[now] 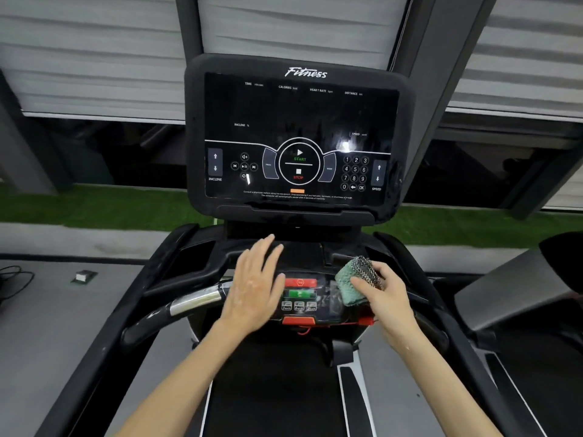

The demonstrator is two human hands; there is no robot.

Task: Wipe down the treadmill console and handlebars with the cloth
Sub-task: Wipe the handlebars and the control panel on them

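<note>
A black treadmill console (pixel 299 134) with a dark touch panel stands in front of me, unlit apart from its printed buttons. Below it lies a lower control strip (pixel 299 298) with red and green keys. My right hand (pixel 381 294) grips a bunched green cloth (pixel 347 287) with a dark meshed side, held on the right end of that strip. My left hand (pixel 255 282) hovers flat, fingers apart, over the strip's left end. A chrome-banded left handlebar (pixel 195 299) curves out beside it. The right handlebar is mostly hidden behind my right arm.
The black running belt (pixel 274 392) stretches under my forearms. A neighbouring treadmill's grey arm (pixel 511 291) stands at the right. On the grey floor at left lie a small white box (pixel 82 276) and a black cable (pixel 15 279). Green turf and shuttered windows lie beyond.
</note>
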